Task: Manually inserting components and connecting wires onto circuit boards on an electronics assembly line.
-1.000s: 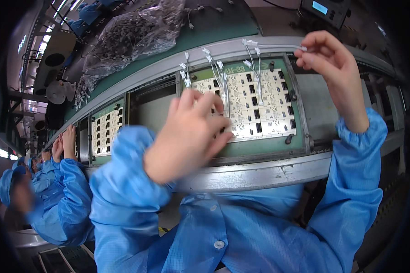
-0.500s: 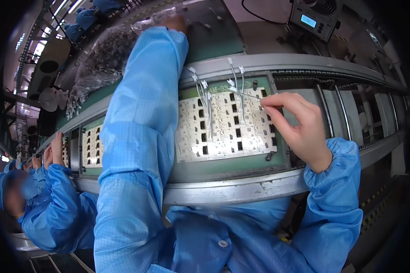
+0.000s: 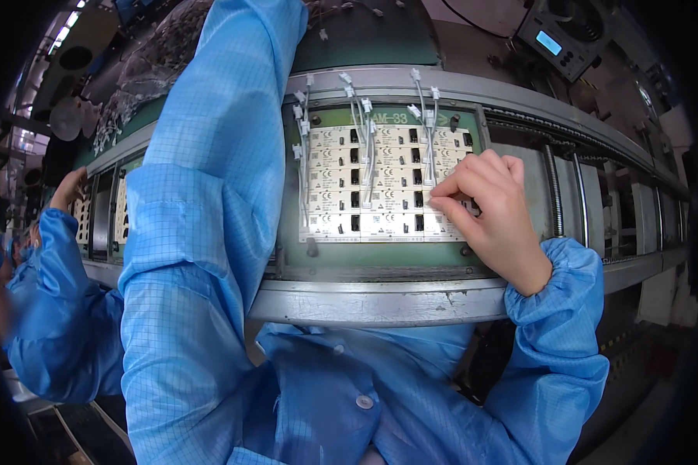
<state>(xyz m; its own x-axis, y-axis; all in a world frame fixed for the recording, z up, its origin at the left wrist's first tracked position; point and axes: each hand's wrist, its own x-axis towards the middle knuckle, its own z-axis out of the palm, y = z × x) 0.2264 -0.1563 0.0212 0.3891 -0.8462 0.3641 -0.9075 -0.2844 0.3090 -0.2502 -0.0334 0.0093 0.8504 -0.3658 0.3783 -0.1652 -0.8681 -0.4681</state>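
Note:
My right hand bends over the right part of a panel of white circuit boards. Its thumb and forefinger come together at the board surface; whatever lies between them is too small to make out. Just left of the fingertips, white cables with plugs lie on the panel. More white cables run across the middle column, and others along the left edge. The panel sits in a green carrier. My left forearm stretches over the left side to the top edge, where the left hand is out of view.
A metal rail runs along the near side, another along the far side. Loose cables lie on a green mat at the back, beside plastic bags of cables. A device with a lit display stands back right; a co-worker is at left.
The view has shifted, with the panel higher in it. My left hand has left the picture at the top. My right hand has moved down and left over the panel, fingers still closed.

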